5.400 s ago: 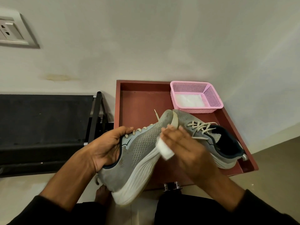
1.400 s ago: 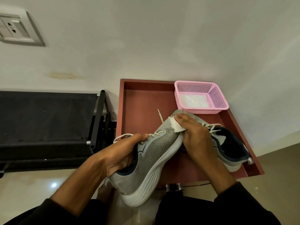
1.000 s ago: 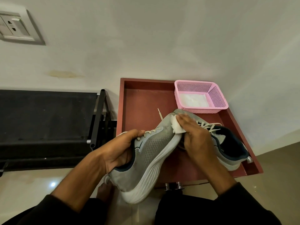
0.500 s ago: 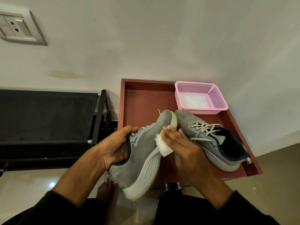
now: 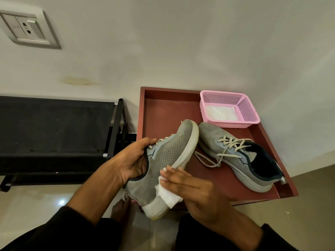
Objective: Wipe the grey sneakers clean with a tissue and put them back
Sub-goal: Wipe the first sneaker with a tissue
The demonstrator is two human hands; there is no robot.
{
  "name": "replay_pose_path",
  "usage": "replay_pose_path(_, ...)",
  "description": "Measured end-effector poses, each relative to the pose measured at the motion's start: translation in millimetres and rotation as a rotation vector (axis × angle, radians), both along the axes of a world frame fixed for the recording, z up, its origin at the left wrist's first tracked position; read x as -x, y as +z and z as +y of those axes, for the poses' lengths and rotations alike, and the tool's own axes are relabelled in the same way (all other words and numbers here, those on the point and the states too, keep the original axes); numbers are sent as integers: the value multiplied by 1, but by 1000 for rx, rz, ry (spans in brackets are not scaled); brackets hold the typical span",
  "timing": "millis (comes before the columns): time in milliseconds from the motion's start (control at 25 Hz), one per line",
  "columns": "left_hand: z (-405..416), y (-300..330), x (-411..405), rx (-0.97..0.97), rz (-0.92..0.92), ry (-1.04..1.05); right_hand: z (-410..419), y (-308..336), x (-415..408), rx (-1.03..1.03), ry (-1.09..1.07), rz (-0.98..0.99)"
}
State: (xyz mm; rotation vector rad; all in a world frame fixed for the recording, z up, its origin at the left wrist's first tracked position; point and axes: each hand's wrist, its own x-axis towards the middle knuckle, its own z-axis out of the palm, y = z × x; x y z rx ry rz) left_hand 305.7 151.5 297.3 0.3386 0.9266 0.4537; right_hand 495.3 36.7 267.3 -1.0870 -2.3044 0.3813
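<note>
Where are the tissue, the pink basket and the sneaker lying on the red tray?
tissue [image 5: 167, 193], head view, white folded wad under the fingers.
pink basket [image 5: 251, 113], head view, right mesh wall.
sneaker on the tray [image 5: 212, 136], head view, grey mesh toe.

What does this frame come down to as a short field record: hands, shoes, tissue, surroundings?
left hand: grips the held sneaker at its collar, toe pointing up and away
right hand: fingers straight, pressing the tissue against the shoe's side near the heel
other sneaker: lies on the red tray, laces loose
pink basket: far right corner of the tray, white tissues inside
black rack: left of the tray, against the wall
</note>
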Motion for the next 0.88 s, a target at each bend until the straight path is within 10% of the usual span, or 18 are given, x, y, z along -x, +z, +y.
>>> replay_pose_path(320, 3, -2, 0, -27, 37, 91, 53, -7, -19, -128, -434, -96)
replay_pose_path(720, -2, 3, -3, -8, 35, 72, -5, 11, 17, -6, 85, -75)
replay_pose_path(880, -2, 4, -4, -22, 21, 60, 15, 6, 8, -55, -61, -99)
